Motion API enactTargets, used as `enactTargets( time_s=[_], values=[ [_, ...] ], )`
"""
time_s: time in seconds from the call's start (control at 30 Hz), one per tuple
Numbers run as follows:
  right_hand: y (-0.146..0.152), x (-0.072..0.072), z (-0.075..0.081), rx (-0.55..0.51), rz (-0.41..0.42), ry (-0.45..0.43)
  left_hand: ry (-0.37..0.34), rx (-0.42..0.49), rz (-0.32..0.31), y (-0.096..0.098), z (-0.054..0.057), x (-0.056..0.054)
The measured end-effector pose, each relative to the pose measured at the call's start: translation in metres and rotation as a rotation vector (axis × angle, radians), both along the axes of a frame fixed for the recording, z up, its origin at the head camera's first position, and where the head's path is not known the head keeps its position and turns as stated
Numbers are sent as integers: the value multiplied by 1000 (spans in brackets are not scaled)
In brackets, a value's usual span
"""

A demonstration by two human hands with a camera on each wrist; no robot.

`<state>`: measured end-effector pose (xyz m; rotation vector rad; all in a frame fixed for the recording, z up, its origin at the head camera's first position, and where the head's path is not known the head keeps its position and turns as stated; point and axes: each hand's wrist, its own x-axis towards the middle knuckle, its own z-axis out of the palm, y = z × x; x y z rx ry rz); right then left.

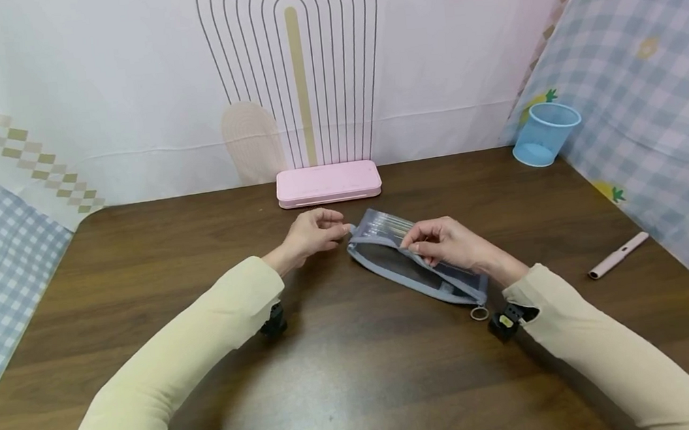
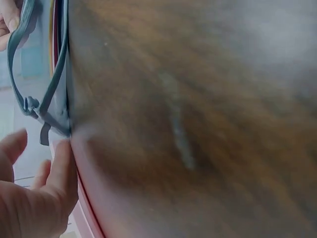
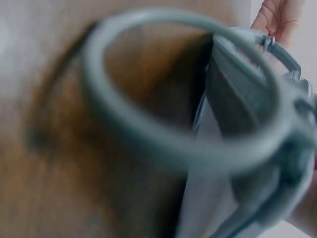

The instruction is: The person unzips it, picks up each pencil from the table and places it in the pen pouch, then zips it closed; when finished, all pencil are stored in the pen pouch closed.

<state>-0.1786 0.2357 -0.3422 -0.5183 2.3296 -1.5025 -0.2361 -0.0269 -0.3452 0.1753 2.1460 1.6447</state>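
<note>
A grey zip pouch (image 1: 378,251) with a clear side lies at mid-table, its mouth gaping. Slim striped items (image 1: 390,226) show through the clear side. My right hand (image 1: 453,242) pinches the far edge of the mouth between thumb and fingers. Beside the pouch's left end is my left hand (image 1: 311,234), fingers loosely bent and spread apart. In the left wrist view, the left fingertips are right by a small fabric tab (image 2: 45,135) on the pouch. A round ring (image 3: 94,74) at the pouch's right end looms large in the right wrist view.
Behind the pouch, a pink flat case (image 1: 328,182) stands near the back edge. A blue see-through cup (image 1: 543,136) is at the back right corner. Toward the right edge lies a pale pink pen-like stick (image 1: 619,256). Patterned cloths hang behind and at both sides.
</note>
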Motion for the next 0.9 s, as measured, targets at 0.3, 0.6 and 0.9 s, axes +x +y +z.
enactTargets(
  time_s=[0.3,0.6,0.9],
  values=[
    [-6,5,-3,50,144,-19,-173,42,-116,-4,-6,6],
    [-2,13,-4,70,37,-12,-150,-3,-73,-9,-7,22],
    [34,29,1,114,-322,-64,-60,-20,62,-38,-11,34]
  ],
)
